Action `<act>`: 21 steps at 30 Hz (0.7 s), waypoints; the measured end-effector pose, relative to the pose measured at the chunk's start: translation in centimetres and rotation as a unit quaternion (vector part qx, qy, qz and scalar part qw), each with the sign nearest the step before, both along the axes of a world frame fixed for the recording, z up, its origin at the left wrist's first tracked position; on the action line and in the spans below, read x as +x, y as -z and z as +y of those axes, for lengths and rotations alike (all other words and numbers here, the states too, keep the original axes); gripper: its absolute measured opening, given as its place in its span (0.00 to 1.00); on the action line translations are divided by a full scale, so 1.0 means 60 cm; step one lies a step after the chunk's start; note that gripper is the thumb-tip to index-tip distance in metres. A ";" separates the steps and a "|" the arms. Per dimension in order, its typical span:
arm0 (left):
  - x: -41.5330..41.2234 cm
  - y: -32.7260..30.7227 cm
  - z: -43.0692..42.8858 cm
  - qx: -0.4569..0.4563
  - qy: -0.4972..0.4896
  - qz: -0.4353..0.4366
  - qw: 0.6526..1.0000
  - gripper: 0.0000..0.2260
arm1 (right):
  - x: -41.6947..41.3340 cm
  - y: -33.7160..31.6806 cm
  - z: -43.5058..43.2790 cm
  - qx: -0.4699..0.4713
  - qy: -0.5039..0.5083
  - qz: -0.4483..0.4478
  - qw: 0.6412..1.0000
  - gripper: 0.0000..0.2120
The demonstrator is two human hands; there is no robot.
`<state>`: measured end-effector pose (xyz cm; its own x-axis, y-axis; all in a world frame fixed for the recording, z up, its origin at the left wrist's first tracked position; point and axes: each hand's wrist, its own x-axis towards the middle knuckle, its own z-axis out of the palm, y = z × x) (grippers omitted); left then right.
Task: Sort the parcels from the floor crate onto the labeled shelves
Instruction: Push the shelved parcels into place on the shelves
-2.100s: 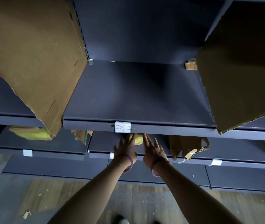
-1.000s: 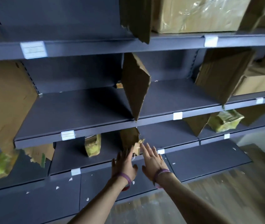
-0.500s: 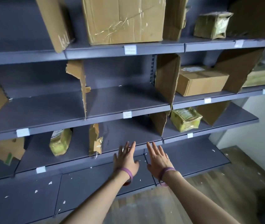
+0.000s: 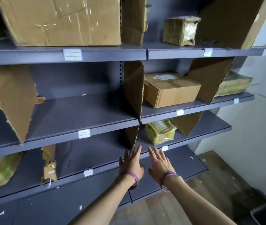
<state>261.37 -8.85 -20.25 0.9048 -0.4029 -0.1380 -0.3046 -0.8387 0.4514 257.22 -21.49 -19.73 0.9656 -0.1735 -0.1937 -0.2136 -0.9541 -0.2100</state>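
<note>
Both hands empty at the shelving, parcels already on the racks.
My left hand (image 4: 131,163) and right hand (image 4: 159,164) hover side by side, fingers stretched out and grasping nothing, by the lower shelf's (image 4: 88,156) front edge. A yellow-green parcel (image 4: 159,131) sits near that edge; a brown box (image 4: 171,90) rests on the middle shelf (image 4: 80,114) between cardboard dividers (image 4: 133,90).

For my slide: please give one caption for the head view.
Open left hand and right hand reach toward grey shelves of cardboard parcels.
</note>
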 end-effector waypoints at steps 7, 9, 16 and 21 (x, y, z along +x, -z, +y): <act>0.083 0.026 -0.141 -0.002 0.026 0.021 0.999 0.33 | 0.078 0.010 -0.137 -0.015 0.019 0.010 1.000 0.41; 0.098 0.032 -0.168 0.003 0.027 0.024 0.999 0.33 | 0.094 0.016 -0.165 -0.011 0.019 0.020 1.000 0.41; 0.140 0.055 -0.243 0.027 -0.011 0.031 0.999 0.33 | 0.153 0.044 -0.249 0.023 -0.012 0.029 0.999 0.40; 0.147 0.073 -0.307 0.041 -0.077 0.037 0.995 0.33 | 0.192 0.070 -0.329 0.028 -0.066 0.044 0.997 0.40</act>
